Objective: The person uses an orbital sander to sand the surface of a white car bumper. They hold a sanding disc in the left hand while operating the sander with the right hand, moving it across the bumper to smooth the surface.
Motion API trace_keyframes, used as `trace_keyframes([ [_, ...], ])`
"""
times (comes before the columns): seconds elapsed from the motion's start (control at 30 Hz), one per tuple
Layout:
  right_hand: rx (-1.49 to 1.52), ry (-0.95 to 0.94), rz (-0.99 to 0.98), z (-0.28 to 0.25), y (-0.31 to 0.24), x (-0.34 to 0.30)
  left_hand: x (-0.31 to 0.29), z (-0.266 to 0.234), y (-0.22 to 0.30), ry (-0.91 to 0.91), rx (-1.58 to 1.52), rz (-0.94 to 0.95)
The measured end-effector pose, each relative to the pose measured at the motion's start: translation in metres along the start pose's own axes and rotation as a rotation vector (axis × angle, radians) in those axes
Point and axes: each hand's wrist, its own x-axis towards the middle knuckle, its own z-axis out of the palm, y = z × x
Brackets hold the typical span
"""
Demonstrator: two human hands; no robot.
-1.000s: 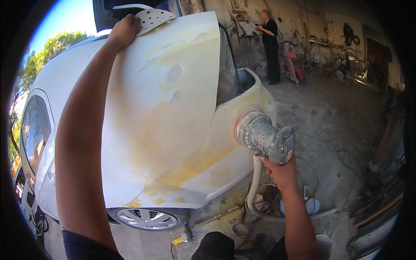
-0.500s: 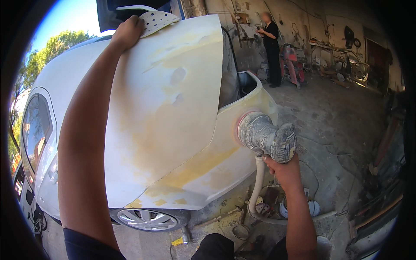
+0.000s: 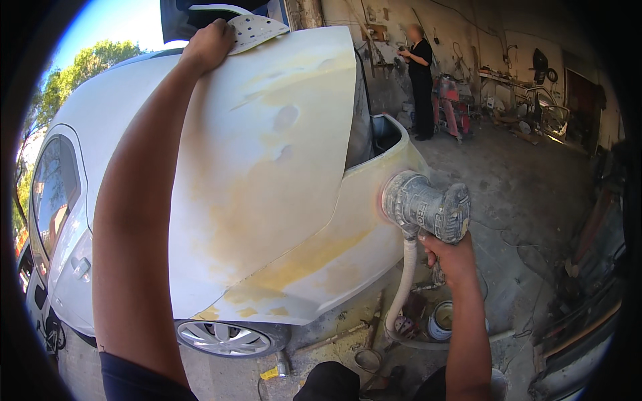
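Observation:
In my right hand (image 3: 453, 257) is a dusty grey random orbital sander (image 3: 428, 206), my fingers wrapped round its grip. Its pad rests against the rear corner of a white car (image 3: 221, 220), below the open lamp recess (image 3: 388, 134). A pale hose (image 3: 404, 281) hangs from the sander toward the floor. My left arm reaches up along the body panel. At the panel's top edge, my left hand (image 3: 208, 45) is closed on a white perforated sanding disc (image 3: 259, 32), pressed near the surface. Yellowish filler patches (image 3: 294, 267) mark the panel.
Below the car are a wheel (image 3: 231, 337), a paint can (image 3: 441, 321), a yellow-tagged tool (image 3: 271, 373) and sticks on the concrete floor. Another person (image 3: 420, 83) stands by the back wall near a red machine (image 3: 447, 100). Panels and scrap lean at right.
The view has shifted slightly, moving the car's upper part rightward in the picture. The sander has slid a little toward the right along the rear corner. Both hands keep their holds.

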Motion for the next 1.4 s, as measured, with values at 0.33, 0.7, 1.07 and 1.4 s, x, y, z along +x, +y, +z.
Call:
trace_keyframes([
  [0.33, -0.037, 0.001, -0.010, -0.004, 0.004, 0.003, -0.003, -0.002, 0.003, -0.001, -0.011, -0.009],
  [0.7, -0.132, -0.006, -0.036, 0.015, -0.026, -0.011, 0.004, -0.006, 0.001, 0.010, -0.004, 0.021],
  [1.07, -0.038, 0.040, -0.012, -0.002, -0.003, 0.002, -0.005, 0.005, -0.003, 0.022, -0.007, 0.003],
  [1.4, -0.182, 0.009, -0.040, 0.020, -0.017, -0.012, 0.000, -0.001, -0.001, 0.025, -0.037, 0.002],
])
